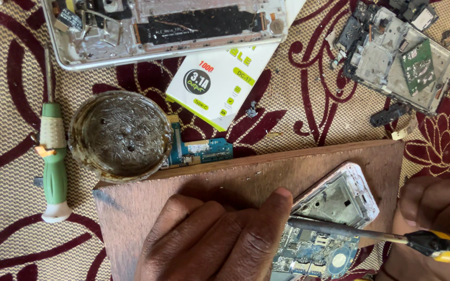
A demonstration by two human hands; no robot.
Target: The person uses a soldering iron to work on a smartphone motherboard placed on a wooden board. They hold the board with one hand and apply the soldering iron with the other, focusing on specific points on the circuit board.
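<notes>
My left hand [220, 239] lies flat on a brown wooden board [225, 179], its thumb pressed against the edge of an opened white phone [347, 195]. The phone's blue circuit board [313, 252] is exposed below the thumb. My right hand [436, 205] grips the yellow and black handle of a soldering iron [381, 237]. The iron's dark metal tip lies across the phone and touches the circuit board near my left thumb.
A round tin of dark soldering paste [121, 134] sits at the board's far left corner. A green and white screwdriver [53, 156] lies at left. A small blue circuit strip [199, 151], a white and green box [225, 78] and two dismantled devices [167, 28] [399, 54] lie beyond, on a patterned cloth.
</notes>
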